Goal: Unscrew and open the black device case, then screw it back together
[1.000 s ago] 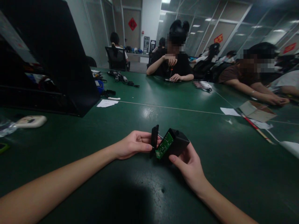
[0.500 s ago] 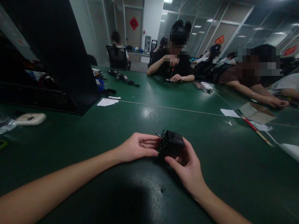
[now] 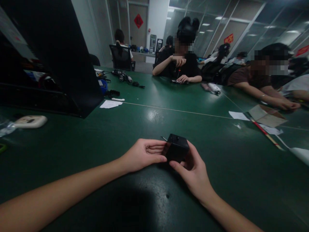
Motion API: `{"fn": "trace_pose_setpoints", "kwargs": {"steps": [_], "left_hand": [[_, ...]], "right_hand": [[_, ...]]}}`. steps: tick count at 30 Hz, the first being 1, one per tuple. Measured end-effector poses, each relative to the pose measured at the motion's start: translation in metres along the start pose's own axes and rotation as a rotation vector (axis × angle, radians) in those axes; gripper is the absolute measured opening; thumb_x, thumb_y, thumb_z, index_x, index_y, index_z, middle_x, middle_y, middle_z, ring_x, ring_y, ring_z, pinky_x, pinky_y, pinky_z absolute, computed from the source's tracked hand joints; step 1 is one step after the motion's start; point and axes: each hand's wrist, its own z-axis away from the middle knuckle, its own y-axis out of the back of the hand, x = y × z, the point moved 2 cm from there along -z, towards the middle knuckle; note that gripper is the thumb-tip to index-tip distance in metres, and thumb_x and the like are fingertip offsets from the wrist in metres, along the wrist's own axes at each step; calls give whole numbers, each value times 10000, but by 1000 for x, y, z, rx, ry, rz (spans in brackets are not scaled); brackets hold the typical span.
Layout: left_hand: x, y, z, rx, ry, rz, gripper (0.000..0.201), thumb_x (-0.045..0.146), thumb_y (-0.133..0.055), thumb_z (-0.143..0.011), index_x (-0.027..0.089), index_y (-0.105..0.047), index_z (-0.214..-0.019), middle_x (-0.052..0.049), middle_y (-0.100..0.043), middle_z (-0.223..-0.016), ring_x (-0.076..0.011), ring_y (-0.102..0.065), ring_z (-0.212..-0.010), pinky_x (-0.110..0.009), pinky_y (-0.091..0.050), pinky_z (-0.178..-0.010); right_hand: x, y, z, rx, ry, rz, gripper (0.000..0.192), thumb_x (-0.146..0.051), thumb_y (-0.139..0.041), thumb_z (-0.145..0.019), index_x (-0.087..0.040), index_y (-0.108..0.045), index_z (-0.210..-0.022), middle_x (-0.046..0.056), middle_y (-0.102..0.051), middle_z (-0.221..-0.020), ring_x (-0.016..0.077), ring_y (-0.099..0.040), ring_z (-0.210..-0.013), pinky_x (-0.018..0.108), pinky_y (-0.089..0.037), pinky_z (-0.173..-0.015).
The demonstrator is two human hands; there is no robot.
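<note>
A small black plastic box (image 3: 177, 148) sits between my two hands, just above the dark green table (image 3: 96, 141). My left hand (image 3: 143, 154) presses against its left side, fingers curled toward it. From the right and below, my right hand (image 3: 193, 170) cups it, thumb along its lower front edge. A thin metal pin sticks out at the box's upper left. The cover piece is against the box and no green circuit board shows.
A large black case (image 3: 62, 58) stands at the left, with a beige device (image 3: 30, 121) near it. Papers and a red-handled stick (image 3: 264, 133) lie at the right. Several people sit across the table; cables and tools (image 3: 125, 79) lie at the far left.
A second ago the box was open, its green circuit board showing and the cover held apart in my left hand. My hands have pressed the cover onto the box; it is now shut.
</note>
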Motion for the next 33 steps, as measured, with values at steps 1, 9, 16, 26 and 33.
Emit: {"fn": "trace_pose_setpoints", "kwargs": {"steps": [1,9,16,26,33], "left_hand": [[0,0,0,2,6,-1,563,159,-885,-707,139,-709,-1241,-154,-729,-1261,-308,-681,-1207,-500,-469,-1137],[0,-10,7,63,-19,-13,562,232,-875,-735,172,-710,-1268,-130,-724,-1280,-321,-673,-1216,-510,-474,-1123],[10,-29,19,46,-277,-358,589,273,-778,-850,241,-607,-1413,-94,-612,-1447,-308,-543,-1359,-445,-379,-1185],[11,-33,21,39,-324,-593,546,308,-627,-962,258,-514,-1493,-98,-563,-1486,-301,-499,-1381,-432,-338,-1195],[7,-23,18,-161,-208,-304,619,321,-653,-950,284,-445,-1533,-116,-371,-1611,-319,-370,-1483,-456,-376,-1184]], "right_hand": [[0,0,0,-7,-10,-5,764,-349,-880,-697,-290,-509,-1362,106,-665,-1308,312,-652,-1156,361,-616,-714],[0,-2,-2,-124,-49,-136,641,-320,-869,-725,-290,-595,-1304,69,-725,-1227,295,-683,-1135,419,-598,-876],[0,-6,3,-312,-105,-247,493,-404,-830,-774,-272,-666,-1220,84,-750,-1157,299,-684,-1145,488,-518,-1033],[9,-12,4,-148,-298,-475,637,-553,-806,-756,-241,-627,-1281,116,-733,-1185,311,-693,-1101,496,-559,-955],[0,-13,-2,-132,-351,-661,452,-501,-810,-755,-247,-724,-1119,74,-776,-1053,303,-702,-1084,478,-578,-937]]}}
